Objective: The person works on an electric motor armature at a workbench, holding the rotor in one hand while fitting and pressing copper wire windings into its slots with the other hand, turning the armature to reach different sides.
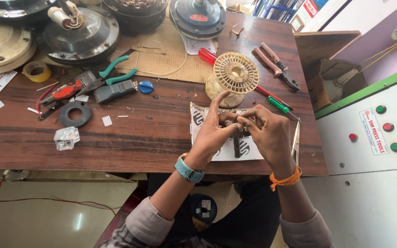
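My left hand (214,133) and my right hand (267,133) meet over a white printed paper sheet (249,154) at the wooden table's front edge. Together the fingers pinch a small dark part (236,123); its shape is mostly hidden by the fingers. My left index finger points up toward a cream plastic wire spool (235,73) lying just behind the hands. A dark narrow piece (237,148) lies on the paper below the hands. A teal watch is on my left wrist, an orange thread on my right.
Red-handled pliers (276,62), a green screwdriver (279,105) and a red screwdriver (207,56) lie near the spool. Teal pliers (116,76), a black ring (75,114), a tape roll (36,71) and fan motors (81,34) sit left and back. A green-and-white machine (373,133) stands at right.
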A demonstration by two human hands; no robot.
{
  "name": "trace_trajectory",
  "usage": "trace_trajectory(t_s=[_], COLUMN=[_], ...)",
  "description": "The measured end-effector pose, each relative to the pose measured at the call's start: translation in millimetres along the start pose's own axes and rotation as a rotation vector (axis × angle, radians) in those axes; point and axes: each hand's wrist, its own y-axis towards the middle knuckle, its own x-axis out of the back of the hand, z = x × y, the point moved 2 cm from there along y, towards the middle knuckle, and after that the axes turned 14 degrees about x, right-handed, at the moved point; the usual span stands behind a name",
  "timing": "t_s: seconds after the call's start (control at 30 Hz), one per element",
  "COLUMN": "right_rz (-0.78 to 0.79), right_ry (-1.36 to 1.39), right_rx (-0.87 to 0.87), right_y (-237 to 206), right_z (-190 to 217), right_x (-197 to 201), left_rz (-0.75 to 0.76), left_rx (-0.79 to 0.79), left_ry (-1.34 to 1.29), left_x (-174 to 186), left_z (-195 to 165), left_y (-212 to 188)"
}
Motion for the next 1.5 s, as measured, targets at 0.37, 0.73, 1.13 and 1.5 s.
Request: trace_trajectory(t_s=[0.37,0.73,1.13,1.5], right_rz=[-0.240,-0.327,-0.455,-0.294], right_ry=[0.212,0.286,0.066,0.015], right_rx=[-0.184,-0.356,-0.169,-0.042], right_y=[-73,-117,-104,-51], right_z=[-4,-15,-38,-22], right_x=[-31,-78,-22,-2], left_rz=[0.113,0.011,-0.444,-0.439], left_rx=[0.033,-0.203,-0.506,-0.535], left_ry=[0.034,0.408,0.807,0.774], left_x=[20,19,-17,-16], left_z=[3,-3,13,11], left_y=[-3,-18,-29,-31])
